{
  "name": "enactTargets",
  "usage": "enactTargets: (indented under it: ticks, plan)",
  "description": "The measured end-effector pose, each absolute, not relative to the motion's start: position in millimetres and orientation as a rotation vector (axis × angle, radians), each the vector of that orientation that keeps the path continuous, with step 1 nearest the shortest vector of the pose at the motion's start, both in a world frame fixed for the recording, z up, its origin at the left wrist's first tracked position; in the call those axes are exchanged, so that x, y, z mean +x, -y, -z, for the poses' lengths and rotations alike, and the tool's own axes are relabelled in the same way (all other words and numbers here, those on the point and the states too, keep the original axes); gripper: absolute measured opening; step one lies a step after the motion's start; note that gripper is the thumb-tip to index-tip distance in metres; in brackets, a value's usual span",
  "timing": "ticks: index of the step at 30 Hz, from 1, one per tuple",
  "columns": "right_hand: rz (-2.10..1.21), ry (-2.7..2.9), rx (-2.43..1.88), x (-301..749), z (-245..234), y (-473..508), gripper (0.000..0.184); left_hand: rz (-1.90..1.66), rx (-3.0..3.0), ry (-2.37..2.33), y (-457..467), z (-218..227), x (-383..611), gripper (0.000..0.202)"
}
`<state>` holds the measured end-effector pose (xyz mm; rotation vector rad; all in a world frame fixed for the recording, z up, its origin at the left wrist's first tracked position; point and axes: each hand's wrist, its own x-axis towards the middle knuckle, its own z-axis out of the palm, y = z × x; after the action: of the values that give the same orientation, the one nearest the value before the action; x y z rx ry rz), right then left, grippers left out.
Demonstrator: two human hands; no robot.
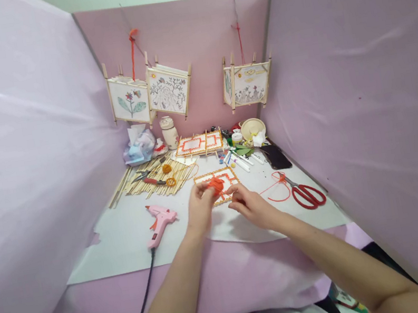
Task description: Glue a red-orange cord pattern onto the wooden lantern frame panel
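An orange-red bundle of yarn [217,184] is pinched in the fingers of my left hand [199,211], just above a white panel [198,179] edged with golden-brown trim and lined in red. To the right of the bundle, my right hand [255,206] has its thumb and fingers brought together at what looks like a strand of the same yarn. A thin red strand shows beyond that hand and runs to a loose red tangle [279,195] by the red-handled scissors [308,196]. My hands hide the panel's lower corners in part.
A pink glue gun [161,223] with a black cord lies left. Bamboo sticks [138,187] spread behind it under pliers [155,180]. A second trimmed frame [199,145], markers [240,162] and a phone [276,157] sit farther back. Picture lanterns [170,91] hang above.
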<state>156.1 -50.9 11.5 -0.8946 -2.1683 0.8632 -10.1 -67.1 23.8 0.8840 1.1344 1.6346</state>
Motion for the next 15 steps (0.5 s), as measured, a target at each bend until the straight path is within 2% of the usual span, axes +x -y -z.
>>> enactTargets:
  ticks: [3, 6, 8, 11, 15]
  plan:
    - [-0.383, 2.332, -1.185, 174.3, 8.4, 23.6, 0.027, -1.629, 0.437, -0.648, 66.2, -38.9, -25.4, 0.014]
    - [-0.18, 2.288, -1.34, 206.6, 15.1, -4.6, 0.028, -1.525, 0.276, -0.327, 70.9, -50.5, -39.2, 0.015]
    - [-0.1, 2.26, -1.416, 232.7, 15.4, -10.4, 0.041, -1.495, 0.235, -0.213, 74.8, -55.8, -45.0, 0.015]
    - [-0.041, 2.237, -1.637, 276.1, 16.9, 1.3, 0.053, -1.525, 0.197, -0.129, 78.5, -62.2, -51.3, 0.015]
    - [-0.329, 2.189, -1.94, 326.9, 21.6, 26.8, 0.042, -1.653, 0.182, -0.068, 80.3, -68.9, -62.9, 0.018]
